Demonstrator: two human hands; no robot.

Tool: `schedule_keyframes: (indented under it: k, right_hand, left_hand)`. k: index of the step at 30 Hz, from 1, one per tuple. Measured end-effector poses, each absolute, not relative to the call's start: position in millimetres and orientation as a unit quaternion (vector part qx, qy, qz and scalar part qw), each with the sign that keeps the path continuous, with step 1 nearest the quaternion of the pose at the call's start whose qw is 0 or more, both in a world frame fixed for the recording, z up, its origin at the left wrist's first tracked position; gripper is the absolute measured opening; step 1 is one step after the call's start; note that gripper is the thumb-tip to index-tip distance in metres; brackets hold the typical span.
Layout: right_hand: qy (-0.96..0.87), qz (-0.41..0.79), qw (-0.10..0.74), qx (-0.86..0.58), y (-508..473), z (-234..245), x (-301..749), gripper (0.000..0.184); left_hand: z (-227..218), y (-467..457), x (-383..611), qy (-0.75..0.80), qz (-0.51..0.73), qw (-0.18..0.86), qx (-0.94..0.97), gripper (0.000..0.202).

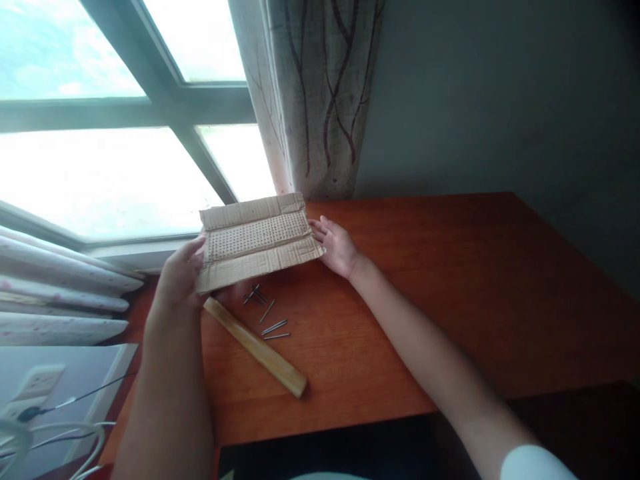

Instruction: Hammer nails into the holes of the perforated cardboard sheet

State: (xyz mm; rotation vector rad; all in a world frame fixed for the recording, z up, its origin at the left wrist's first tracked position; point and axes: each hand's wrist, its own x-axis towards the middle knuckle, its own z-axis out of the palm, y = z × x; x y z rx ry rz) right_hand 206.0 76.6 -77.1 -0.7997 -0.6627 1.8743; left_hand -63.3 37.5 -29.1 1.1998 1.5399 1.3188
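Observation:
A piece of brown cardboard (257, 240) with many small holes punched in rows is held above the wooden table (450, 293). My left hand (177, 280) grips its left end, thumb on top. My right hand (337, 247) supports its right edge, fingers partly spread against the edge. Under the cardboard, several nails (267, 317) lie loose on the table. A wooden handle (257, 348) lies diagonally beside them, its upper end hidden below my left hand and the cardboard.
A window (110, 133) and patterned curtain (320, 100) stand behind the table, a grey wall to the right. Rolled pale fabric (60, 293) lies at the left. A wall socket with cables (35, 400) sits lower left. The table's front edge runs near the bottom.

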Motion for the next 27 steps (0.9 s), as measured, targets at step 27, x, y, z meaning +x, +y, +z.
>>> schedule_keyframes:
  k: [27]
  right_hand:
    - [-0.393, 0.541, 0.568, -0.479, 71, -63, 216, 0.054]
  left_hand:
    - [-29, 34, -53, 0.555, 0.532, 0.536, 0.349, 0.027]
